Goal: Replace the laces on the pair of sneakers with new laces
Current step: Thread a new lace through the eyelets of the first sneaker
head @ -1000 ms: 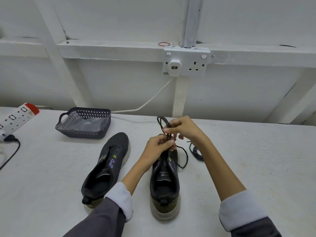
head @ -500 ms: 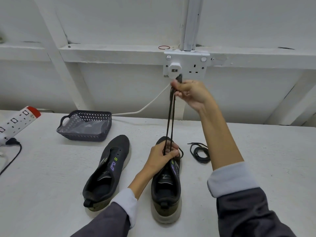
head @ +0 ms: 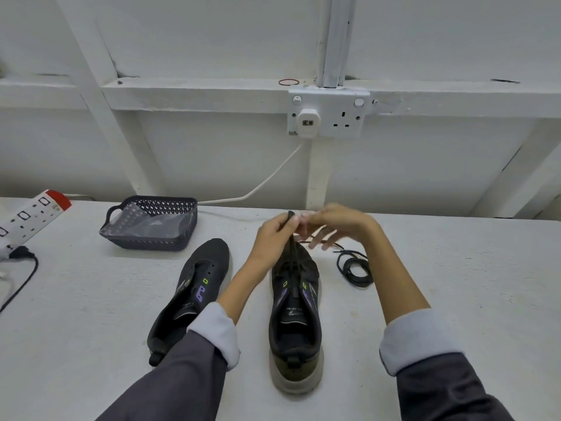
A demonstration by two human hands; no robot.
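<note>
– Sneaker (head: 294, 314) being threaded: where?
– Mid-worktop (head: 455, 268), heel toward the near edge. The unlaced sneaker (head: 197, 287) lies just beside it toward the left edge, and a coiled lace (head: 349, 270) lies near its toe toward the right edge.
– Grips?
– Left hand (head: 271, 238) pinches the lace (head: 290, 214) above the toe. Right hand (head: 340, 223) is blurred, so its grip cannot be told.

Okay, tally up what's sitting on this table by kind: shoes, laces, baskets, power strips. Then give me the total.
Sneakers: 2
Laces: 2, one pinched by the left hand, one coiled beside the right sneaker
Basket: 1
Power strip: 1
Total: 6
</note>
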